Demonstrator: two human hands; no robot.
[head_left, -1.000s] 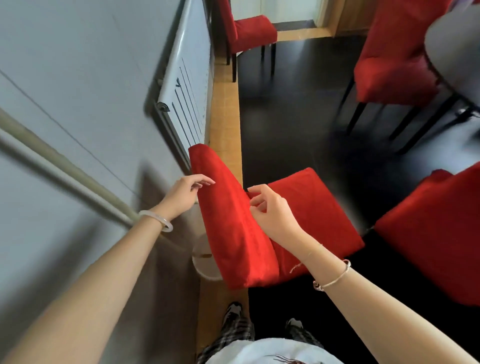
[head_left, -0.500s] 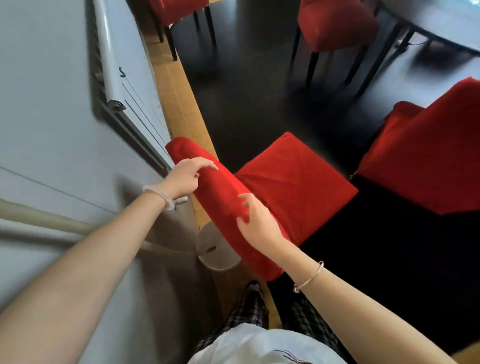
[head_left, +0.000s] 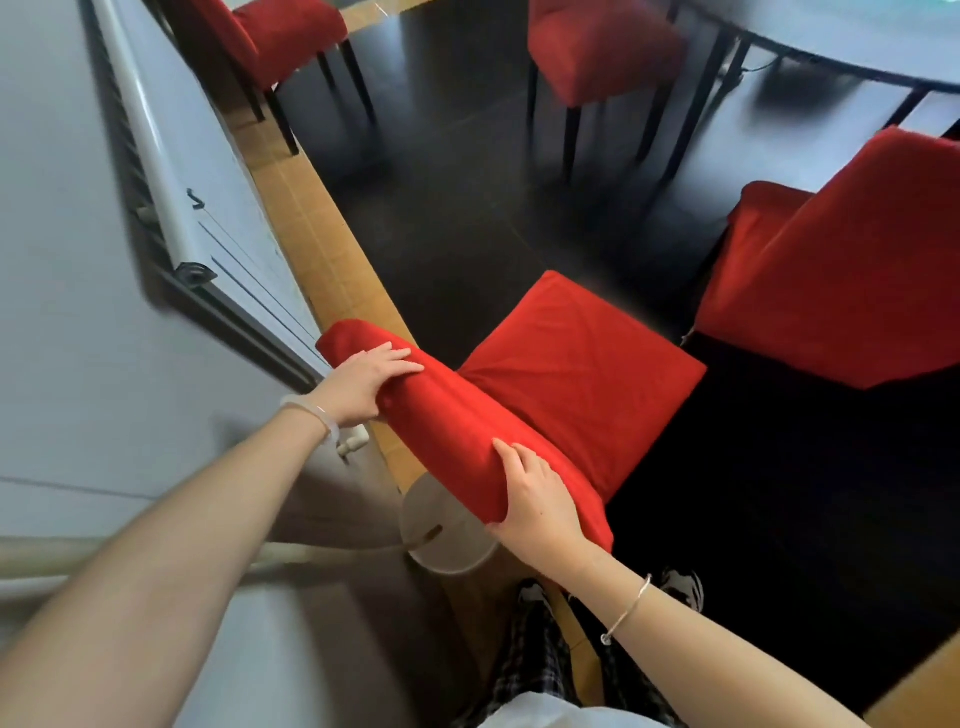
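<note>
A red fabric-covered chair (head_left: 571, 384) stands right in front of me, close to the grey wall. Its backrest top (head_left: 447, 415) runs from upper left to lower right. My left hand (head_left: 363, 387) grips the far end of the backrest top, fingers laid over the cloth and thumb beneath. My right hand (head_left: 535, 499) grips the near end, fingers wrapped over the edge. The seat lies beyond the backrest, toward the dark floor.
A white radiator (head_left: 208, 218) hangs on the wall at left, with a pipe and a round white disc (head_left: 447, 535) under the chair back. More red chairs stand at right (head_left: 841, 270), top centre (head_left: 597, 52) and top left (head_left: 270, 41). A dark table (head_left: 841, 36) sits top right.
Both hands came down onto the backrest top and closed on it. My right hand slid toward its near end. The view has swung, so the chair sits lower and more diagonal.
</note>
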